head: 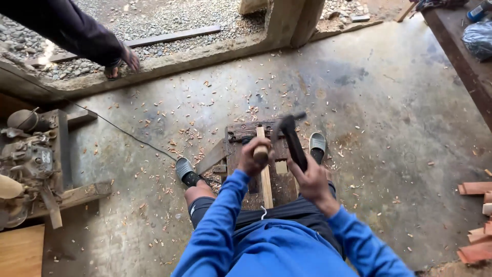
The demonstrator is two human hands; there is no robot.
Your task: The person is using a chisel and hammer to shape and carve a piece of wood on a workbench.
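Nearest, blue sleeves (266,241) reach over a worn wooden block (256,154) on the floor. The right hand (312,179) grips a dark hatchet (291,137), likely head-heavy. The left hand (253,156) clenches an upright wooden stick (264,169), stiff, light, best held high.

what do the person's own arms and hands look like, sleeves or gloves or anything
Both arms are covered by long bright blue sleeves that end at the wrists. The left hand and right hand are bare: no gloves, and no watch or rings show.
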